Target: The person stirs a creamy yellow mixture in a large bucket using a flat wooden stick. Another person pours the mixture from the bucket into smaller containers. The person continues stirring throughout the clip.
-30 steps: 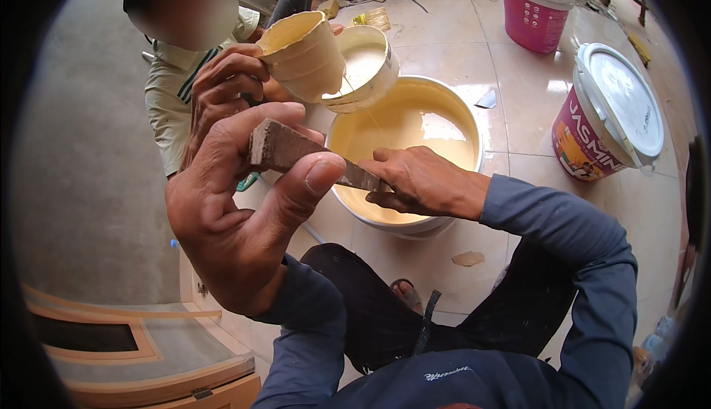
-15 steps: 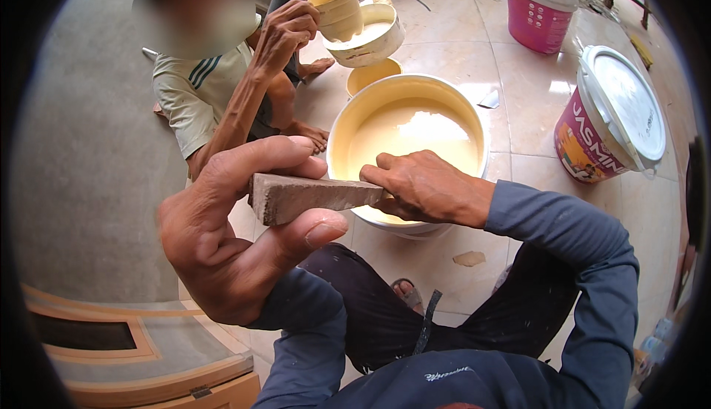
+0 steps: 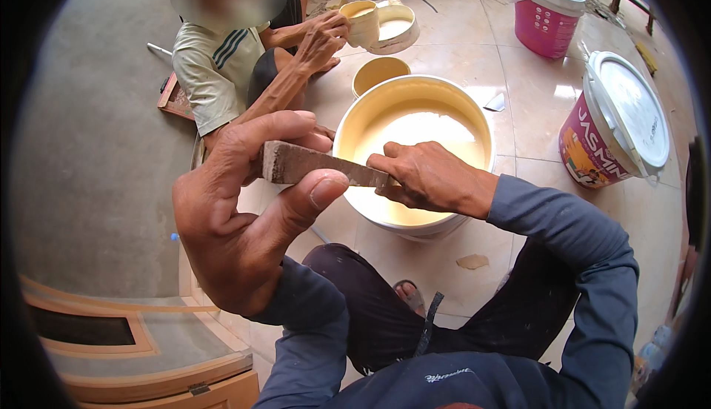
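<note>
Between my hands lies a grubby brownish-grey flat bar (image 3: 296,163). My left hand (image 3: 244,224) pinches its near end between thumb and fingers, and my right hand (image 3: 437,176) grips the other end. The bar is above a large white tub (image 3: 485,116) of pale cream-yellow liquid, whose surface shines; its lower left is partly behind my hands. Just behind the tub stands a smaller yellow container (image 3: 381,76). Farther back, a co-worker's hand (image 3: 326,39) holds a cream cylindrical pot (image 3: 361,31) against a low round container (image 3: 400,42).
A co-worker (image 3: 207,68) sits at the upper left. A pink bucket (image 3: 544,31) and a lidded bucket (image 3: 592,142) stand at the right on the tiles (image 3: 533,76). A pale wooden-framed panel (image 3: 89,350) is at the lower left. Scrap timber and debris lie at the back.
The co-worker's hands and both containers have moved back, away from me, showing the yellow container behind the tub. My hands still hold the bar, its angle slightly changed.
</note>
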